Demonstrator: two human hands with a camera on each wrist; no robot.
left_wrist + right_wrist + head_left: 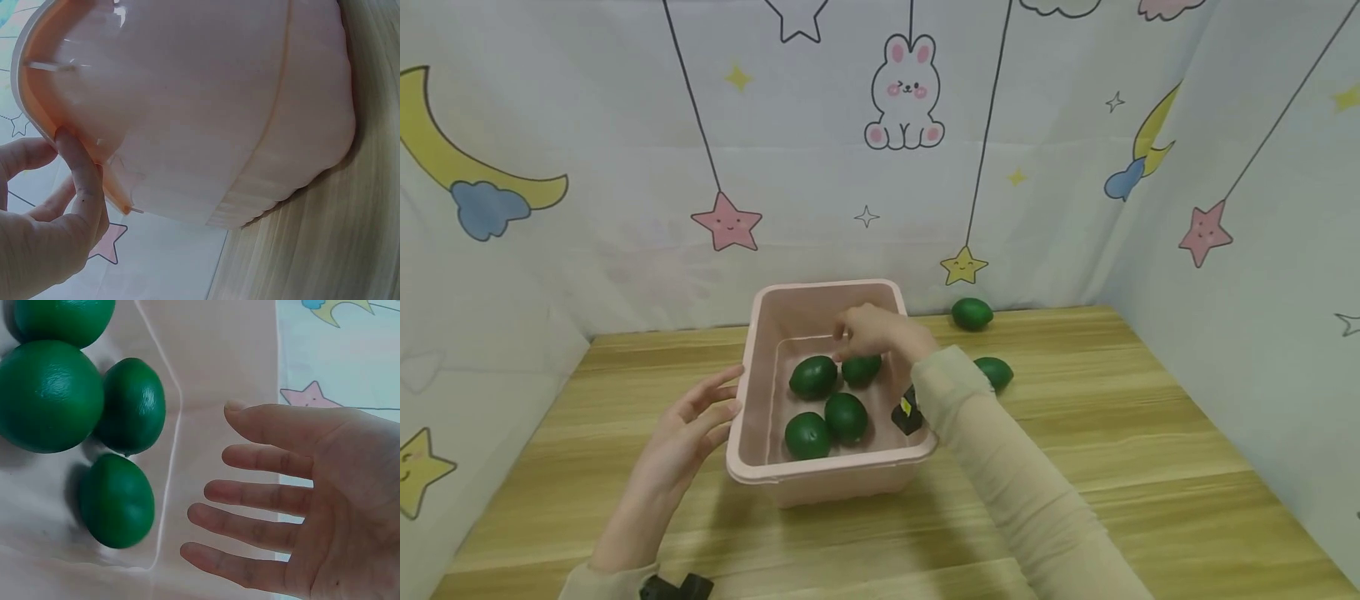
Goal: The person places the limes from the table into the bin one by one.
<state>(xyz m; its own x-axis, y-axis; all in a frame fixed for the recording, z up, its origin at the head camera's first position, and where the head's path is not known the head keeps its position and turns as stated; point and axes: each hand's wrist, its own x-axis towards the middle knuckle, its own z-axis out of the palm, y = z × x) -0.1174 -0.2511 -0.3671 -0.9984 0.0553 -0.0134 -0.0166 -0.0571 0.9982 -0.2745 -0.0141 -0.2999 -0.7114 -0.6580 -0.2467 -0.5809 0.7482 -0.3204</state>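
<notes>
A pale pink plastic bin point(834, 483) stands on the table with several dark green limes inside, among them one at the left point(813, 377) and one near the front point(808, 436). My left hand point(696, 421) is at the bin's left side, its fingertips touching the rim; the left wrist view shows these fingers point(80, 169) against the rim's underside. My right hand point(874, 329) reaches into the far part of the bin, above a lime point(861, 370). In the right wrist view its fingers point(259, 494) are spread and straight, apart from the limes and holding nothing.
Two more limes lie on the wooden table point(1075, 433) right of the bin: one by the back edge point(972, 314), another point(995, 373) partly behind the right sleeve point(1000, 467). A printed cloth point(820, 167) hangs behind the table.
</notes>
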